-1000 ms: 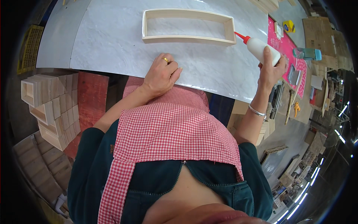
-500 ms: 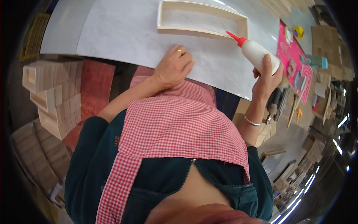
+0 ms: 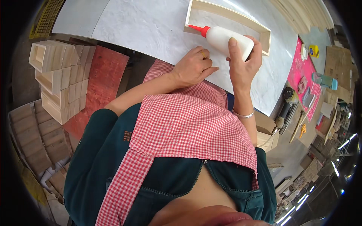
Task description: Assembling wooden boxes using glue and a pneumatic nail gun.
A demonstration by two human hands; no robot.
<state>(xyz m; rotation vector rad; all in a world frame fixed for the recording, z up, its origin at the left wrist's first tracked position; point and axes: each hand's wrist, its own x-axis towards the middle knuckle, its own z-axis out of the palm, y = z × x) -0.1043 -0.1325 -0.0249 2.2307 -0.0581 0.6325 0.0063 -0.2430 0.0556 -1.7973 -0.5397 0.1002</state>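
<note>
My right hand [image 3: 245,56] is wrapped round a white glue bottle [image 3: 228,42] with a red nozzle. The bottle lies almost level, and its tip is at the near left corner of a pale rectangular wooden frame [image 3: 266,37]. Whether the tip touches the wood, I cannot tell. The frame rests on a grey-white marbled table [image 3: 151,34]; its far left part is cut off by the picture's edge. My left hand [image 3: 194,66] is at the table's near edge, fingers curled in with the thumb sticking out and nothing visible in them.
Pale wooden boxes [image 3: 56,75] are stacked at the left beside a red board [image 3: 103,81]. Long pale wood strips [image 3: 301,13] lie at the far right. Beyond the table's right edge, a pink cloth [image 3: 296,71] bears small items, with a teal-capped clear bottle [image 3: 324,81] nearby.
My right hand has carried the glue bottle left along the frame, from near its right end to the near left corner. The bottle is more level. My left hand stays by the table edge.
</note>
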